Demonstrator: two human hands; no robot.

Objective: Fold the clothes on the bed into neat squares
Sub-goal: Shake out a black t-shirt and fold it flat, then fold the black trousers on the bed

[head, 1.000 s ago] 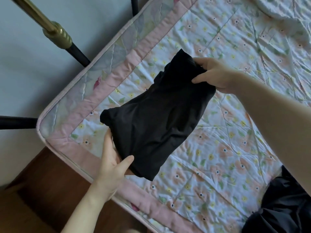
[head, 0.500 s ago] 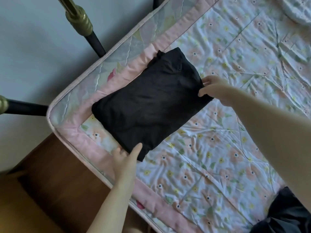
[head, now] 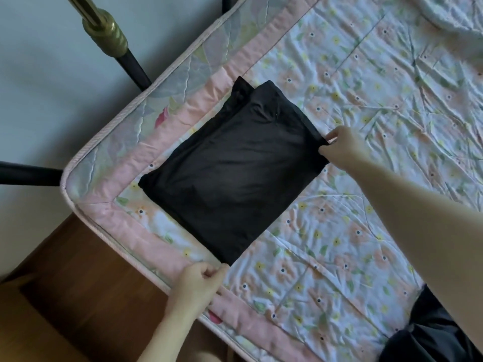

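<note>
A black garment [head: 235,173], folded into a rough square, lies flat on the floral quilt [head: 339,257] near the corner of the bed. My left hand [head: 198,283] is at the garment's near corner, thumb and fingers pinching its tip. At the right corner, my right hand [head: 345,150] pinches the edge between thumb and fingers. A narrow strip of the garment's lower layer sticks out along the far left edge.
A second black garment [head: 433,335] lies crumpled at the lower right, partly behind my right forearm. The brass and black bed frame post [head: 107,37] stands beyond the mattress corner. Wooden floor [head: 73,296] lies below the bed edge. Crumpled pale fabric [head: 454,14] sits top right.
The garment, held up in the air a second ago, now lies flat on the quilt. Both hands have slid to its corners and pinch them.
</note>
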